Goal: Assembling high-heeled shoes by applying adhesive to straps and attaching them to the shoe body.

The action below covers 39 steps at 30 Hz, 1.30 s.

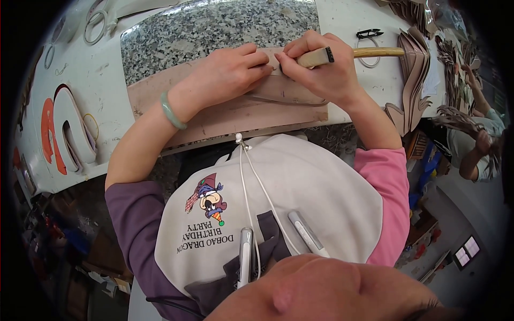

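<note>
Left hand [230, 72] pressing fingertips on a tan leather strip [276, 61], right hand [321, 72] closed around a wooden-handled tool [348, 53] just beside. Beneath, brown leather sheet [235, 115] over granite slab [214, 32]; black snips [369, 33] beyond right, on white surface [80, 80].

There is a big white work table [80, 80] here. A speckled grey stone slab [214, 27] lies on top of it. On the table's left side sit curved orange and white shapes [61, 131]. Some rings [96, 27] lie near the far left corner. On the right are piles of brown cut pieces [415, 75]. The floor under the table is dark and messy, with small bits and boxes [101, 278]. Low on the right, the floor [466, 203] looks grey, and a small bright screen [467, 250] glows there. The light is soft and even.
</note>
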Motion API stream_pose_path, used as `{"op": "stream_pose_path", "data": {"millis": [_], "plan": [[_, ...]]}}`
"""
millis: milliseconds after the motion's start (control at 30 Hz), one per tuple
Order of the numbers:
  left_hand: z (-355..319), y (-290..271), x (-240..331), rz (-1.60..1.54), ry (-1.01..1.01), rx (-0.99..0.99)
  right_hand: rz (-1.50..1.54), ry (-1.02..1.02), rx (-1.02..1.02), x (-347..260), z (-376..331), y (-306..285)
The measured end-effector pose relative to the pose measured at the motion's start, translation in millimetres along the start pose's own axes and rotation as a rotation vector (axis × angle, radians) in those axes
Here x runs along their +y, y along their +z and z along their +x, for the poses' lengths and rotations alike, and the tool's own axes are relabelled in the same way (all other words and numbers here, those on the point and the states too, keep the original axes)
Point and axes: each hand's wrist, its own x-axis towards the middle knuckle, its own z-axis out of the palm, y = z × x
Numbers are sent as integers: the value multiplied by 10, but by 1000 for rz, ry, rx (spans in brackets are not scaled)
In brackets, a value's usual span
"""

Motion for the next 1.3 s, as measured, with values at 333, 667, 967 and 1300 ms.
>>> {"op": "stream_pose_path", "data": {"millis": [333, 667, 967, 1300], "plan": [[51, -1, -65, -213, -108, 29, 49, -5, -7, 1, -49, -40], [58, 71, 91, -229, -402, 80, 235, 139, -44, -13, -139, -106], [24, 112, 199, -222, -565, 127, 296, 127, -87, -162, -118, -157], [9, 131, 198, -216, -559, 156, 53, -148, -30, -87, -64, -120]]}}
